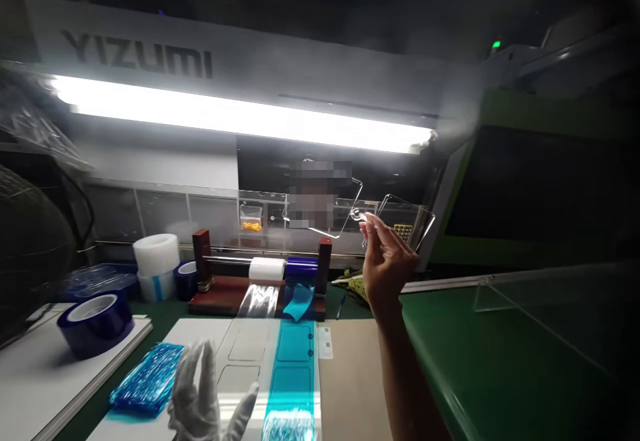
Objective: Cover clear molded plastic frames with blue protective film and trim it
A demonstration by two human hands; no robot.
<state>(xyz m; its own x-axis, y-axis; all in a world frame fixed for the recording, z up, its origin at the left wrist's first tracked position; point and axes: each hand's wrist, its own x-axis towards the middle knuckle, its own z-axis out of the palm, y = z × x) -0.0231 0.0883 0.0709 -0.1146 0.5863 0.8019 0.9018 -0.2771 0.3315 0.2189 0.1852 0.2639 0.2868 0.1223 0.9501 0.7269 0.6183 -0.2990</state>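
Observation:
My right hand (386, 262) is raised toward the strip light, pinching the middle joint of a clear plastic moulded part (406, 220) whose two flat panels spread left and right. My left hand (200, 398), in a white glove, hovers with fingers apart over the white work board (200, 334), holding nothing. It sits next to a stack of blue-filmed pieces (146, 379). A strip of blue film (293, 368) and a strip of clear film (257, 301) run down the board from a wooden roll holder (260, 274).
A blue tape roll (95, 321) rests on a white slab at left. White film rolls (156, 264) stand behind it. A green machine surface (500, 361) with a clear guard (560, 294) fills the right. A bright strip light (240, 116) hangs overhead.

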